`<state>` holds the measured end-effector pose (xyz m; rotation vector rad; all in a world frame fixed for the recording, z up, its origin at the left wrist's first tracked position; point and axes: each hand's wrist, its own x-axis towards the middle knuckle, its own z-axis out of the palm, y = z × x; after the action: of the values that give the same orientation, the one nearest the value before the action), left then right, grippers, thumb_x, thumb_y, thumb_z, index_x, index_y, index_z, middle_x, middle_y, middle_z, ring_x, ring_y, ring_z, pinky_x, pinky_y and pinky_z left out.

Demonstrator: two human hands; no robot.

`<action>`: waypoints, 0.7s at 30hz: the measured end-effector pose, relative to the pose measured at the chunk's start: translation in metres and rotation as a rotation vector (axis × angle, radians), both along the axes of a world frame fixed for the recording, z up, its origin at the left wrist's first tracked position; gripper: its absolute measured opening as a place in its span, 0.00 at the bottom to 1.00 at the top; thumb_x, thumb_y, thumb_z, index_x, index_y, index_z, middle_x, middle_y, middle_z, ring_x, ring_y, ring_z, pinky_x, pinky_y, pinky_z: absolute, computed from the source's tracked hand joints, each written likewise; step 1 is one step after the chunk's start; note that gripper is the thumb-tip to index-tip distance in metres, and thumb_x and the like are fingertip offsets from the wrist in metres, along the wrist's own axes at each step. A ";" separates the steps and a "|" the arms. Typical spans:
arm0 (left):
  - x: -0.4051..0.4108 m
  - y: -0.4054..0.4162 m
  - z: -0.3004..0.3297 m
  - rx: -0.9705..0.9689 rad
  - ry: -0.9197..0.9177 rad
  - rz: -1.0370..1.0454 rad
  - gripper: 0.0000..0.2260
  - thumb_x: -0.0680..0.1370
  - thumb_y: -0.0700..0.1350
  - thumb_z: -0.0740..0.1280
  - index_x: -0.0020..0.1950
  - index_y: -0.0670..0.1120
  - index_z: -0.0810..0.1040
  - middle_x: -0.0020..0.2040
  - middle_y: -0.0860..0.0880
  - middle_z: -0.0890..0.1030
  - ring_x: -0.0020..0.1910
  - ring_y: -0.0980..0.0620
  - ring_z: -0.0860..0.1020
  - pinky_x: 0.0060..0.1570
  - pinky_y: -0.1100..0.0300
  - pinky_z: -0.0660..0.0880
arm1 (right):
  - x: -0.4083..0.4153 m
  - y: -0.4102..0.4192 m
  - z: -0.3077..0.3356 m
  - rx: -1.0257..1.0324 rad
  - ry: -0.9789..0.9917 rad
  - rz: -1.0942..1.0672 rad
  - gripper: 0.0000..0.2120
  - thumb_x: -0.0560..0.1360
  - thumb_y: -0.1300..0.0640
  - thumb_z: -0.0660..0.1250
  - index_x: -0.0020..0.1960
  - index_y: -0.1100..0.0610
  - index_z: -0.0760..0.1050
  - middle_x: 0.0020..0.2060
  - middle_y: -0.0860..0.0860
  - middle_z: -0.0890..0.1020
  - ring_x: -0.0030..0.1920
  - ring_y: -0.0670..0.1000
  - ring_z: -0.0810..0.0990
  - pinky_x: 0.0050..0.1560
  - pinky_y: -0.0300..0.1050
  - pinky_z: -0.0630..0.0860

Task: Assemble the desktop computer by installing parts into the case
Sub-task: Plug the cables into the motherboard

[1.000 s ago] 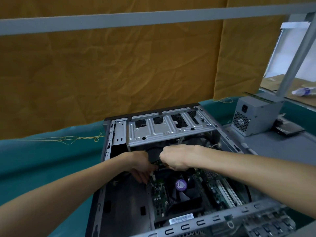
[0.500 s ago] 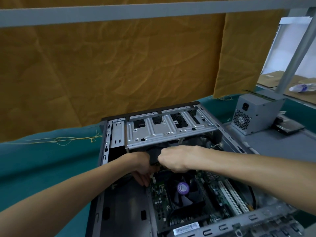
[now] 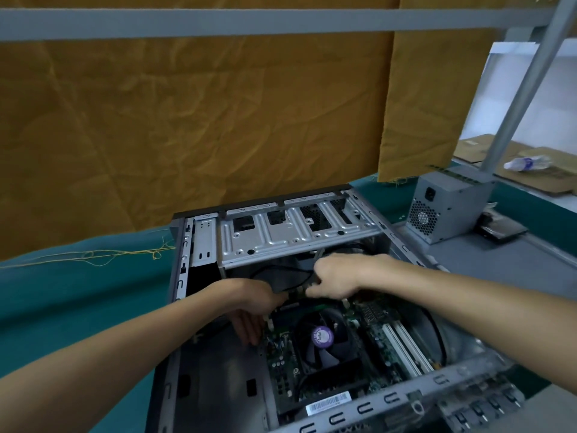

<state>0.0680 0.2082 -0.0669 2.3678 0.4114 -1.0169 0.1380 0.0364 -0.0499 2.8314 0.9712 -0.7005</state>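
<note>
The open grey computer case lies on its side on teal cloth. Its motherboard carries a black CPU fan with a purple sticker. Both my hands reach in just below the silver drive cage. My left hand and my right hand pinch the two ends of a thin greenish part, apparently a memory module, above the slots beyond the fan. My fingers hide most of it. A black cable loops behind it.
A grey power supply stands at the right with a green memory stick on top and a dark drive beside it. A slanted metal post rises behind. Yellow cloth hangs at the back.
My hands have drawn slightly apart, and the right hand has lifted toward the drive cage. The black cable loop now shows between them. The view has shifted a little.
</note>
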 end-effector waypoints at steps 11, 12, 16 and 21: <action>0.010 -0.006 0.000 0.213 -0.001 -0.201 0.23 0.87 0.52 0.53 0.78 0.39 0.65 0.53 0.36 0.85 0.25 0.51 0.81 0.37 0.58 0.83 | 0.029 -0.020 0.000 0.005 0.384 -0.460 0.29 0.75 0.38 0.73 0.49 0.66 0.73 0.30 0.57 0.84 0.30 0.54 0.83 0.33 0.44 0.83; 0.011 -0.006 -0.001 0.217 -0.032 -0.218 0.22 0.88 0.45 0.53 0.82 0.46 0.58 0.57 0.35 0.83 0.26 0.51 0.81 0.41 0.57 0.84 | 0.030 -0.021 0.001 0.003 0.386 -0.450 0.28 0.75 0.40 0.74 0.49 0.66 0.74 0.32 0.57 0.84 0.31 0.53 0.83 0.34 0.44 0.84; 0.002 -0.011 0.000 0.367 -0.299 -0.388 0.20 0.88 0.48 0.53 0.79 0.44 0.64 0.65 0.36 0.75 0.56 0.39 0.81 0.56 0.49 0.77 | 0.028 -0.026 -0.002 0.121 0.282 -0.202 0.10 0.77 0.55 0.75 0.51 0.62 0.81 0.34 0.52 0.82 0.26 0.43 0.80 0.30 0.38 0.79; -0.003 -0.004 -0.005 0.442 -0.435 -0.445 0.22 0.85 0.57 0.57 0.61 0.39 0.76 0.60 0.38 0.80 0.58 0.40 0.80 0.51 0.54 0.76 | 0.020 -0.024 0.001 0.119 0.017 0.077 0.02 0.76 0.56 0.75 0.47 0.54 0.85 0.34 0.46 0.85 0.30 0.40 0.78 0.30 0.32 0.73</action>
<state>0.0650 0.2047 -0.0715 3.0731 -0.0736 -0.5870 0.1580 0.0123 -0.0488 2.8742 1.1552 -0.6811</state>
